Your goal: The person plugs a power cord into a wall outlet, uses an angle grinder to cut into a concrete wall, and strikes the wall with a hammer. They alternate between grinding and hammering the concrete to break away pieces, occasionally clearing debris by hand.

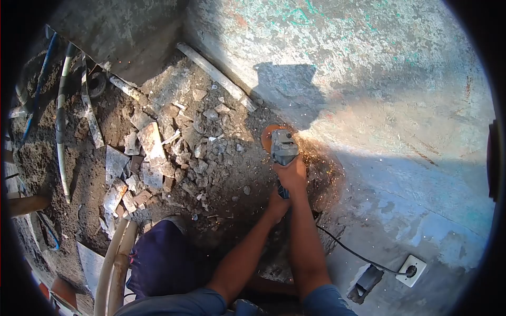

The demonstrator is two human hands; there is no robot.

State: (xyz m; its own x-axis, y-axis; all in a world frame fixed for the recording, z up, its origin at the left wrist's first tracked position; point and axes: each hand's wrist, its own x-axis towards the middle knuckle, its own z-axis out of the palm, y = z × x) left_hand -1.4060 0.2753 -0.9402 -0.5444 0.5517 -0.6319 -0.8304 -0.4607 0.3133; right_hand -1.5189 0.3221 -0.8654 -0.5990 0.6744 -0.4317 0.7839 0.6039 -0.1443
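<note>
An angle grinder (283, 146) with a grey head and an orange disc (267, 136) is pressed against the base of a rough painted wall (379, 95). Sparks (322, 160) scatter to the right of the disc. My right hand (293, 174) grips the grinder body just behind the head. My left hand (276, 205) holds the rear of the handle lower down. The grinder's black cable (348, 248) runs right to a white socket box (411, 270) lying on the floor.
Broken concrete rubble (158, 158) covers the dirt floor at left. Pipes and hoses (60, 121) lie at the far left, and a white pipe (216, 76) lies along the wall base. My knee in dark cloth (161, 258) is at the bottom, beside pale tubes (113, 263).
</note>
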